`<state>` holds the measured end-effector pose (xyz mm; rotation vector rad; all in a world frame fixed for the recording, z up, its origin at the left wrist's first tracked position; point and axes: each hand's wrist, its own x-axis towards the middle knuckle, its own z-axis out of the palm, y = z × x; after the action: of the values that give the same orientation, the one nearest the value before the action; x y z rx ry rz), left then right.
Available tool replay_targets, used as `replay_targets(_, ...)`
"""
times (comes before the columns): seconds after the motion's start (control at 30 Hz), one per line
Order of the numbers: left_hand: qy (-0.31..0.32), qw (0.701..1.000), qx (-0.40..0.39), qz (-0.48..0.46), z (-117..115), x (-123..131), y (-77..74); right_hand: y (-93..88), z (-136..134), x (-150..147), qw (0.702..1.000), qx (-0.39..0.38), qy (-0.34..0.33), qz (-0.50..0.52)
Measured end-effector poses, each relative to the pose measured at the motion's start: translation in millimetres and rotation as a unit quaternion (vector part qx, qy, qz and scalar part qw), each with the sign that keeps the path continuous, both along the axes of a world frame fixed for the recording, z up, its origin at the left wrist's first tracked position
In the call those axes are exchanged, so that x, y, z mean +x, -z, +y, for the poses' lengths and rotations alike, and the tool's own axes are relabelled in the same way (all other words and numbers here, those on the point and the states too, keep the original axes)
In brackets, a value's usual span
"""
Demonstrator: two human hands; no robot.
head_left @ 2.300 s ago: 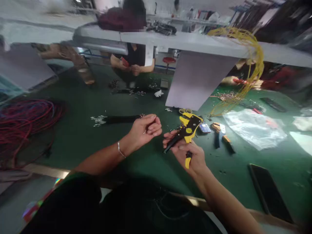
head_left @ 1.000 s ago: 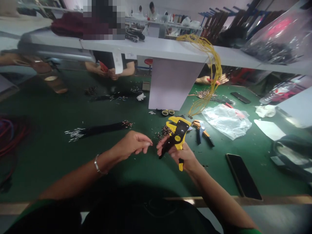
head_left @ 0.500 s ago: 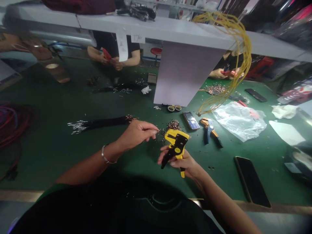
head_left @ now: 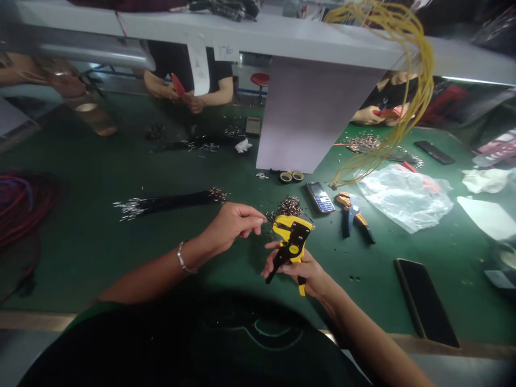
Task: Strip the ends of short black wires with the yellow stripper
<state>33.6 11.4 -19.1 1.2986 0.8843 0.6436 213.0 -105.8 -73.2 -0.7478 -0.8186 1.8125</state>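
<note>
Two hands (head_left: 237, 224) hold one yellow stripper (head_left: 294, 249) and one thin dark wire (head_left: 269, 218).

Near centre, the left hand (head_left: 237, 223) is pinching a wire (head_left: 269, 218) too small to trace. The left edge is cutting off a blurred red coil (head_left: 24, 209); upper left, a shelf (head_left: 274, 38) is partly hiding a co-worker (head_left: 220, 78).

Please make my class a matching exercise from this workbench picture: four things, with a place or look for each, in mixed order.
Things
1. yellow-and-black tool
2. yellow wires
3. keypad phone
4. bundle of black wires

Place or look
A. hanging over the shelf edge
B. silvery at one end
C. held in the right hand
D. lying beside the blue-and-orange pliers

Pairs: 1-C, 2-A, 3-D, 4-B
</note>
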Motion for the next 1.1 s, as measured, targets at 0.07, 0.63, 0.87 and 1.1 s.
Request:
replay_targets(0.07,0.0,0.999,-0.031,-0.019,0.2,0.6,2.2,0.5,-0.1,-0.4,1.0,0.006,0.007,0.009)
replay_targets(0.63,-0.004,0.986,-0.137,-0.096,-3.2,4.0,11.0,-0.2,0.5,-4.8,1.0,0.011,0.011,0.026)
replay_targets(0.87,0.005,0.991,-0.109,-0.081,-4.3,3.5,12.3,4.5,0.1,-1.9,1.0,0.024,0.007,0.015)
replay_targets(1.1,0.016,0.979,-0.165,-0.12,-4.1,4.1,9.4,3.8,0.3,-3.4,0.999,0.028,0.01,0.018)
